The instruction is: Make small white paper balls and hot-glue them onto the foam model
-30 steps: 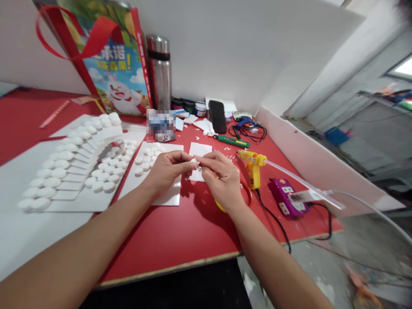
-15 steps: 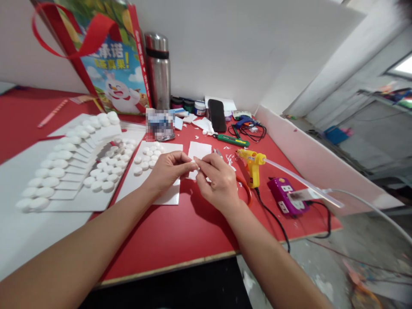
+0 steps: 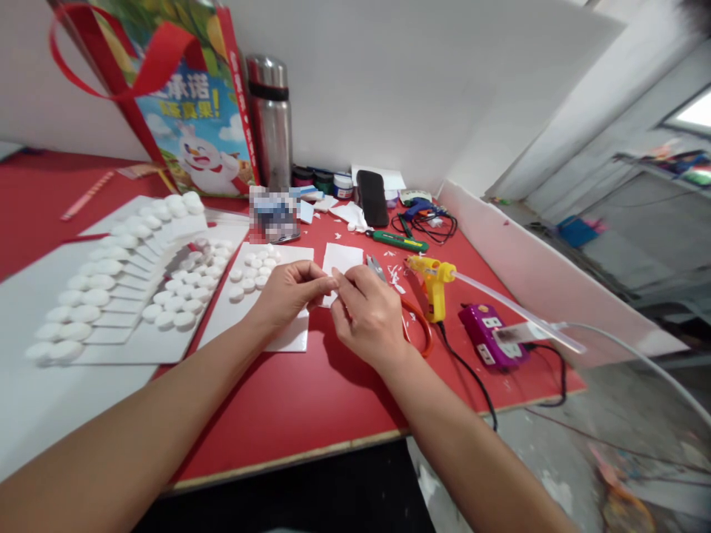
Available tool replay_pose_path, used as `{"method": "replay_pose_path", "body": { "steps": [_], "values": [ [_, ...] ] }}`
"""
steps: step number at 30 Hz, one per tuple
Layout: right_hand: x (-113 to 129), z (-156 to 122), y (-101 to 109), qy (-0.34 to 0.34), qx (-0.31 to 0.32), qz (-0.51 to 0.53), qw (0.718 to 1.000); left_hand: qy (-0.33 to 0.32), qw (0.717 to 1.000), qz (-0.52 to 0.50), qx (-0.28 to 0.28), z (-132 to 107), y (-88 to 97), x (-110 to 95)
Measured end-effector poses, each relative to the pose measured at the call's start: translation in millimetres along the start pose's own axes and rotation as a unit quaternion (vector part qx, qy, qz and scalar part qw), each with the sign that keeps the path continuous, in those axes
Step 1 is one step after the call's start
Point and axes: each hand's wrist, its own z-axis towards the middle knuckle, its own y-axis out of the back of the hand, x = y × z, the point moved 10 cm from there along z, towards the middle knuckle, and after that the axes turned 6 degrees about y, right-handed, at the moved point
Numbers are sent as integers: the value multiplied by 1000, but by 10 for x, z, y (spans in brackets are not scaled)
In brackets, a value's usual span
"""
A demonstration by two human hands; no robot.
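Note:
My left hand (image 3: 297, 290) and my right hand (image 3: 367, 307) meet fingertip to fingertip above the red table, both closed in a pinch. Whatever sits between the fingertips is small and mostly hidden; I cannot make it out. Just behind them lies a small white card (image 3: 343, 257). Left of my left hand, several white round discs (image 3: 251, 275) rest on a white board (image 3: 222, 323). Scissors (image 3: 424, 333) with orange handles lie partly behind my right hand.
On the right are a yellow glue gun (image 3: 436, 281) with a glue stick and a purple power socket (image 3: 492, 337). A green utility knife (image 3: 398, 241), phone (image 3: 372, 198), steel flask (image 3: 270, 122) and gift bag (image 3: 194, 111) stand or lie behind. Leftward, a stepped white piece (image 3: 119, 296) carries discs.
My right hand has turned slightly and its fingers have closed in toward the left fingertips. More of the scissors shows now. The view has shifted a little.

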Motion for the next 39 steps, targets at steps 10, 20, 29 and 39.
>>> {"method": "replay_pose_path", "body": {
  "steps": [10,20,29,39],
  "values": [
    [-67,-47,-45,-67,-10,77,995,-5,999,-33,3,-1,1,-51],
    [-467,-203,-181,-269,-73,460,843,-82,995,50,-9,-81,3,-429],
    [-185,-99,84,-64,-71,210,973,-60,994,96,14,-97,-49,-394],
    [-423,-140,11,-178,-83,298,934,-5,995,-96,22,19,-11,-144]
  ]
}}
